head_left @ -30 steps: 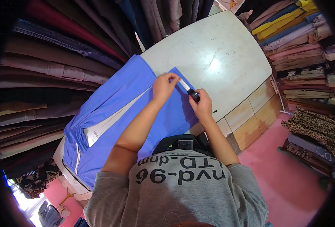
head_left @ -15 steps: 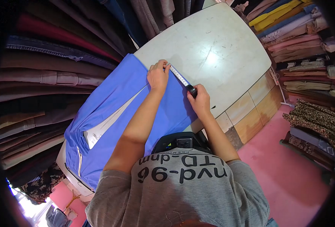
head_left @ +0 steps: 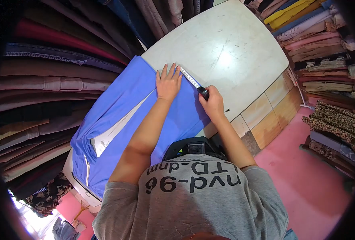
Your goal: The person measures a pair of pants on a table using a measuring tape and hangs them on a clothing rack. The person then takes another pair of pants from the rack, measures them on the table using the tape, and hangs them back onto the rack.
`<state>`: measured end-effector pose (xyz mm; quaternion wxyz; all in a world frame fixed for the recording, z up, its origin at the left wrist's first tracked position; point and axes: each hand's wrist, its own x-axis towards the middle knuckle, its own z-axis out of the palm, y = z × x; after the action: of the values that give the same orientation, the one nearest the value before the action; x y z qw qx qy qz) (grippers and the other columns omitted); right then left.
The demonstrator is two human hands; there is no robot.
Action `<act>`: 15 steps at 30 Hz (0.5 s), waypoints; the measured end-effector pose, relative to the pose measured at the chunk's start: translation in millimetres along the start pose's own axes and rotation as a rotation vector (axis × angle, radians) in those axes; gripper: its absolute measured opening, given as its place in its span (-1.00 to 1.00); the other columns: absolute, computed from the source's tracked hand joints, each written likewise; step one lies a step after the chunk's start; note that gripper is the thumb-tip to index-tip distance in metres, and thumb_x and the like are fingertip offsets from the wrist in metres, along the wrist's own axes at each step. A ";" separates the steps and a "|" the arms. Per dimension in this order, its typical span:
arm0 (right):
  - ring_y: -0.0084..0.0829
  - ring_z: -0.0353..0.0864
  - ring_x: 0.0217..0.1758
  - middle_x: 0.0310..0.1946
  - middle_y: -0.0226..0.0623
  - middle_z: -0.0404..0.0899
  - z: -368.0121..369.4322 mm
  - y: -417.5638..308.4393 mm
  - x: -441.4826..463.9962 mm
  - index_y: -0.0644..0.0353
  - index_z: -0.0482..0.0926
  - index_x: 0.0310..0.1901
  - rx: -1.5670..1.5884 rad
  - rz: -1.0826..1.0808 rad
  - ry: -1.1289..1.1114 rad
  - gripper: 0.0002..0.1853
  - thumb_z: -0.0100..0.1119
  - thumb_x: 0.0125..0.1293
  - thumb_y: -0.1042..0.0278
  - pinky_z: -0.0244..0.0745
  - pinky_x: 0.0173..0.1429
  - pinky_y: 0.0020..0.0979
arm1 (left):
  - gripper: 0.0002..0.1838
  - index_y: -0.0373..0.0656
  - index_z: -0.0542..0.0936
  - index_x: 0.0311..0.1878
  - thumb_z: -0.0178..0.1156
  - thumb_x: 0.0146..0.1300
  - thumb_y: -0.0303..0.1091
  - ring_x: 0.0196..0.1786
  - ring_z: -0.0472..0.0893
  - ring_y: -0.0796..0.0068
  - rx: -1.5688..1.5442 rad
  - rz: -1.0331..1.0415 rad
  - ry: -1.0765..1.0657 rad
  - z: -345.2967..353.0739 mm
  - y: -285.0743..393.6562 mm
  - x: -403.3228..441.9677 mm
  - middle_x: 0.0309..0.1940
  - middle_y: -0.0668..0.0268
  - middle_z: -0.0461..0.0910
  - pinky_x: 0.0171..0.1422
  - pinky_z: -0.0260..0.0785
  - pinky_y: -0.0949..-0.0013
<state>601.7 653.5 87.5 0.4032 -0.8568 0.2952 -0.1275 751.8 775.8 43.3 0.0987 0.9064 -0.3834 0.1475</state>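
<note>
A blue garment [head_left: 185,108], which looks like a pair of trousers, lies spread on the white table [head_left: 245,44], with a long narrow gap between its two halves. My left hand [head_left: 168,85] rests on its far edge, fingers spread, fingertips beside the free end of the measuring blade. In my right hand [head_left: 212,103] is a black tape measure [head_left: 202,93]. Its pale blade [head_left: 189,78] runs out along the garment's edge between my hands. Whether a left finger presses on the blade's tip I cannot tell.
Dark trousers and jeans [head_left: 53,80] hang close along the left. Stacks of folded clothes [head_left: 325,80] fill the right side. A patterned cloth pile [head_left: 331,126] sits lower right, beside the pink floor [head_left: 301,172]. A small dark mark [head_left: 227,110] shows near the table's edge.
My left hand's fingers have opened out from a bunched grip at the blade's end and now lie spread. My right hand with the tape measure has stayed nearly in place.
</note>
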 end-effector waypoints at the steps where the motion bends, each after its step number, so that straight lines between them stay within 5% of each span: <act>1: 0.00 0.57 -0.30 -0.31 -0.06 0.55 -1.1 0.3 0.0 0.24 0.46 -0.28 -0.019 -0.010 0.000 -0.76 0.29 0.07 0.36 0.48 -0.21 -0.15 | -0.63 0.05 0.58 0.10 0.15 0.23 -0.14 0.32 0.34 0.22 -0.013 -0.011 -0.038 -0.1 -0.2 -0.7 0.23 0.43 0.45 0.32 0.15 -0.09; 15: 0.02 0.57 -0.27 -0.32 -0.06 0.55 -51.9 19.4 -39.3 0.22 0.47 -0.29 -0.154 0.034 -0.026 -0.75 0.32 0.04 0.37 0.48 -0.22 -0.14 | -0.60 0.05 0.53 0.18 0.08 0.28 -0.18 0.38 0.27 0.22 -0.051 -0.031 -0.092 0.9 -1.4 -2.3 0.28 0.43 0.39 0.37 0.11 -0.14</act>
<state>538.9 635.8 106.8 0.3421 -0.8815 0.3137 -0.0866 751.5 778.0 41.6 0.1062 0.9153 -0.3769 0.0946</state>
